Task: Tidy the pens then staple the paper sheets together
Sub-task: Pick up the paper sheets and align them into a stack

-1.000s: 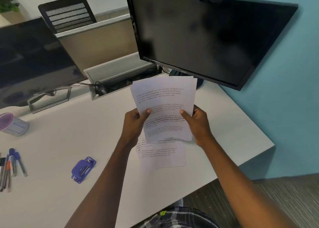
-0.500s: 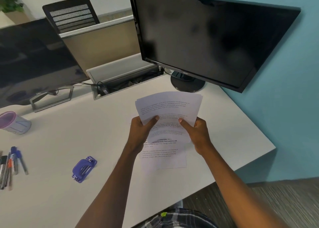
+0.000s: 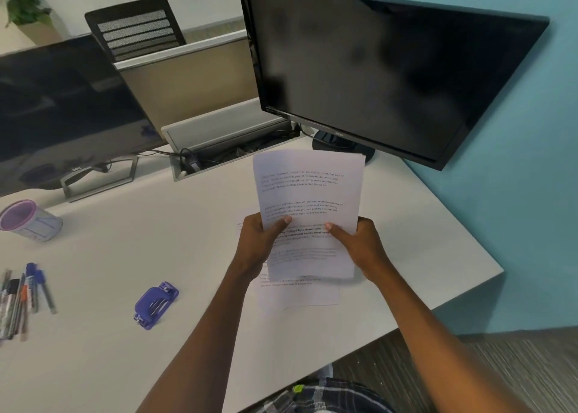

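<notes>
Left grip and right grip both grasp the paper sheets low on their side edges, thumbs on the printed face. The stack is held tilted up above the worktop, in front of the black monitor. I see its top edge near the monitor's foot, but I cannot judge the gap.

One more printed sheet lies flat beneath the stack, near the worktop's front edge. Right of the right grip, bare surface runs out to the corner. Left of the arms there is open room as far as the purple stapler. The pens lie loose at the far left edge, with the cup behind them.

Against half a second ago, I note the stack's top no longer bows over. The sheets now stand flat, with their edges nearly squared. Stapler and pens have not moved.
</notes>
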The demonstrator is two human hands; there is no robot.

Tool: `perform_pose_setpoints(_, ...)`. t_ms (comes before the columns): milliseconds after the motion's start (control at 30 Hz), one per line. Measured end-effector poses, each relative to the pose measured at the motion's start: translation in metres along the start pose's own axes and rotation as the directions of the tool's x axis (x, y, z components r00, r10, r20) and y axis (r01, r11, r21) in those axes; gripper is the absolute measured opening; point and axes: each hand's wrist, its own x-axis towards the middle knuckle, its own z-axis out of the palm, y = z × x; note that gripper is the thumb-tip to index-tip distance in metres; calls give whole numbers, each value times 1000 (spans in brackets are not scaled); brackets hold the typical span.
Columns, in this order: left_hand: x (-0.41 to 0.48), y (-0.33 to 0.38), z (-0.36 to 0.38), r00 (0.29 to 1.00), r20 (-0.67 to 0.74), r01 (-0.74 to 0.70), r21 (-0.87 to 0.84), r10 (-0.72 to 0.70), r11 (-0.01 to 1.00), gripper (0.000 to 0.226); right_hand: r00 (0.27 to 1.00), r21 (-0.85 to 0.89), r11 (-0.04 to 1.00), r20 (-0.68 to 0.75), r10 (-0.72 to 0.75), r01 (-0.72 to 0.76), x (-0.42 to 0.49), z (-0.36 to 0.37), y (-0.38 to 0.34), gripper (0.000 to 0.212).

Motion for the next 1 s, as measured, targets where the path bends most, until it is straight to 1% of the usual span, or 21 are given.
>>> perform_pose_setpoints(133, -1, -11, -9, 997, -18, 68, -63, -69, 996, 26, 996, 5, 999, 74, 39, -40, -1, -2, 2, 32)
perform_pose_setpoints(233, -8, -27, -21, 988, -96, 106, -115, -117, 988, 24, 991, -18, 994, 80, 108, -107, 0, 3, 12, 19)
perform_pose_setpoints(300, -13, -38, -34, 974, -165, 135, -145, -158, 980, 22, 986, -23, 986, 7, 167, -167, 4, 8, 19, 15)
perform_pose_setpoints(333, -16, -43, -42, 966, -194, 145, -153, -173, 978, 20, 982, -59, 981, -58, 181, -184, 7, 10, 22, 17)
perform_pose_setpoints(367, -18, -48, -51, 958, -218, 154, -155, -186, 976, 18, 977, -151, 971, -132, 165, -185, 10, 12, 25, 22)
perform_pose_setpoints(400, -21, -52, -60, 952, -235, 165, -151, -198, 975, 16, 972, -290, 941, -199, 120, -176, 13, 14, 27, 27)
perform_pose_setpoints(433, -23, -56, -70, 945, -247, 180, -147, -212, 973, 15, 968, -427, 888, -238, 72, -171, 15, 17, 28, 34)
perform_pose_setpoints(467, -24, -60, -79, 939, -255, 200, -142, -231, 969, 14, 969, -524, 834, -245, 44, -170, 18, 20, 29, 41)
perform_pose_setpoints(500, -26, -64, -87, 931, -262, 225, -135, -254, 965, 14, 972, -581, 796, -230, 41, -171, 20, 24, 29, 48)
perform_pose_setpoints(567, -28, -71, -102, 917, -272, 272, -111, -292, 956, 14, 975, -657, 728, -212, 73, -197, 24, 36, 31, 63)
perform_pose_setpoints(600, -29, -74, -108, 913, -273, 288, -98, -304, 953, 14, 970, -698, 680, -226, 87, -224, 25, 43, 32, 67)
perform_pose_setpoints(700, -32, -83, -121, 905, -272, 316, -87, -328, 945, 15, 954, -806, 515, -284, 99, -293, 24, 64, 36, 75)
perform_pose_setpoints(800, -33, -92, -130, 894, -273, 348, -76, -355, 935, 13, 949, -873, 374, -307, 77, -312, 22, 78, 41, 80)
perform_pose_setpoints(867, -34, -97, -134, 886, -276, 362, -87, -372, 928, 12, 948, -886, 340, -311, 69, -315, 23, 82, 41, 78)
perform_pose_setpoints(1000, -36, -104, -131, 887, -255, 372, -98, -385, 923, 10, 942, -868, 370, -324, 83, -331, 26, 84, 39, 71)
